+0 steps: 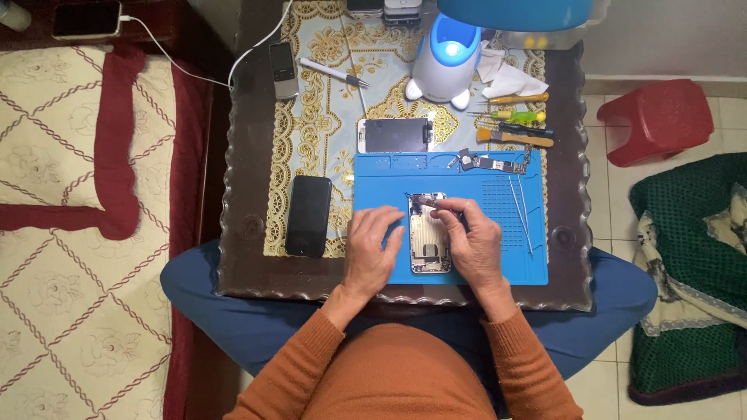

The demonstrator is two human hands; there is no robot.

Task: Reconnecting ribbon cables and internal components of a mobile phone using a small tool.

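Opened phone [429, 233] worked on the blue mat [506, 233]
It is steadied by the half-curled left hand [372, 250] at 9 o'clock; a thin tool [424, 201] is pinched by the right hand [473, 237].

- A dark table [241, 257] with a scalloped edge lies under the hands, spread with a gold-and-blue lace cloth [311, 132].
- Left of the hands, a cream quilted bed [54, 257] with maroon trim.
- Right of the hands, pale floor tiles [661, 187]; on them a red stool [657, 120] and, nearer, a green blanket [685, 295].
- Beyond the hands, a blue lamp [447, 62] glows.
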